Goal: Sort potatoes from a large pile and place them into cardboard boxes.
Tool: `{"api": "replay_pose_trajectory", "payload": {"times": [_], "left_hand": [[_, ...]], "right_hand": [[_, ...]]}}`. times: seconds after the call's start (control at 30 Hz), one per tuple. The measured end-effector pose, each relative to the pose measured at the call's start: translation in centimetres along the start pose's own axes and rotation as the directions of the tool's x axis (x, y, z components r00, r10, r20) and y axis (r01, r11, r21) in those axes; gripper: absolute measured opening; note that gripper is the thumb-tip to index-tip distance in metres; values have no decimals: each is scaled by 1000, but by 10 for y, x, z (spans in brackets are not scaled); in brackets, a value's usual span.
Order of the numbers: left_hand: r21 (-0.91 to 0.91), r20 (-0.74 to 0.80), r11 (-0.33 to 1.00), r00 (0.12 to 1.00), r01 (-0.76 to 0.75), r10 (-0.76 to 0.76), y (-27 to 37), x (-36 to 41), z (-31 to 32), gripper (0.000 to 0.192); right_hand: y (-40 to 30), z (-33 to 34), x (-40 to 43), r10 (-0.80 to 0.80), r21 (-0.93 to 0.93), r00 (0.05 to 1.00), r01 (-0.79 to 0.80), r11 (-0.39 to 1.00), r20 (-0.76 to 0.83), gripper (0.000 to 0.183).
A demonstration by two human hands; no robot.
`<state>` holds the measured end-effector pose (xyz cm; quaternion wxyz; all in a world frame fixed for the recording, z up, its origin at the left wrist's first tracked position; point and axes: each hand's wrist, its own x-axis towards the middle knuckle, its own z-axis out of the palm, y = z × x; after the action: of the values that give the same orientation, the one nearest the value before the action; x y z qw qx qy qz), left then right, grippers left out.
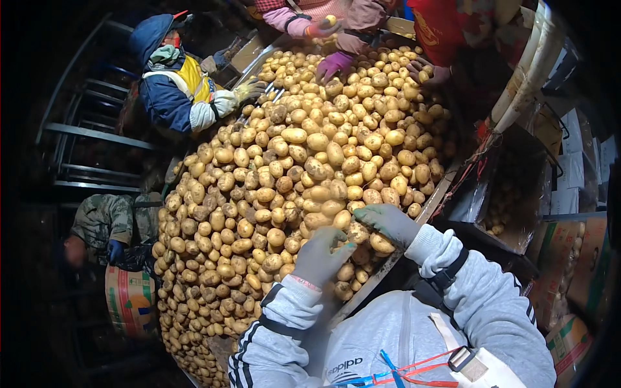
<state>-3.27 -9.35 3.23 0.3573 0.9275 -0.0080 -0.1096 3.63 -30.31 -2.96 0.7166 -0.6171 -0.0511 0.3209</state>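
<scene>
Yellow potatoes (296, 194), many with soil on them, are heaped on a large sorting table before me. My left hand (320, 257), in a grey and green work glove, is over the near edge of the heap, fingers apart and curved, close to some potatoes; nothing is seen held in it. My right hand (390, 223), gloved alike, lies on the heap beside the table's rim, its fingertips over a soil-marked potato (358, 233). Whether it grips that potato is not clear. Another potato (382, 243) lies just below this hand.
A wooden rim (439, 191) bounds the table on the right. Beyond it stand a lined crate (514, 213) with potatoes, cartons (558, 262) and slanting pipes (526, 68). Several gloved co-workers reach in from the far side and far left. A person crouches by a printed carton (130, 300) at left.
</scene>
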Motion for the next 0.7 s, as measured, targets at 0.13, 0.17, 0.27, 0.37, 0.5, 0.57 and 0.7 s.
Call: {"api": "replay_pose_trajectory", "payload": {"times": [0.13, 0.17, 0.27, 0.37, 0.5, 0.57, 0.7], "left_hand": [[73, 97, 997, 995, -7, 0, 9, 5, 4, 42], [72, 98, 997, 995, -7, 0, 10, 6, 6, 42], [269, 127, 958, 990, -97, 65, 14, 8, 15, 35], [264, 81, 955, 990, -133, 115, 15, 6, 23, 34], [219, 15, 957, 981, -192, 193, 15, 5, 33, 34], [267, 33, 944, 980, -197, 195, 16, 2, 37, 28], [248, 10, 945, 976, -212, 216, 25, 5, 42, 24]], "right_hand": [[-7, -1, 0, 60, -56, 998, -59, 997, 19, 45], [-10, -1, -1, 71, -110, 997, -67, 992, 25, 45], [-9, 1, -3, 69, -164, 997, -65, 984, 21, 44], [-6, 0, -3, 60, -150, 998, -60, 987, -4, 42], [-9, -2, -7, 49, -97, 999, -50, 994, -8, 38], [-16, 0, -8, 102, -105, 995, -102, 989, 1, 36], [9, -10, -3, 33, -34, 998, -35, 999, -44, 37]]}}
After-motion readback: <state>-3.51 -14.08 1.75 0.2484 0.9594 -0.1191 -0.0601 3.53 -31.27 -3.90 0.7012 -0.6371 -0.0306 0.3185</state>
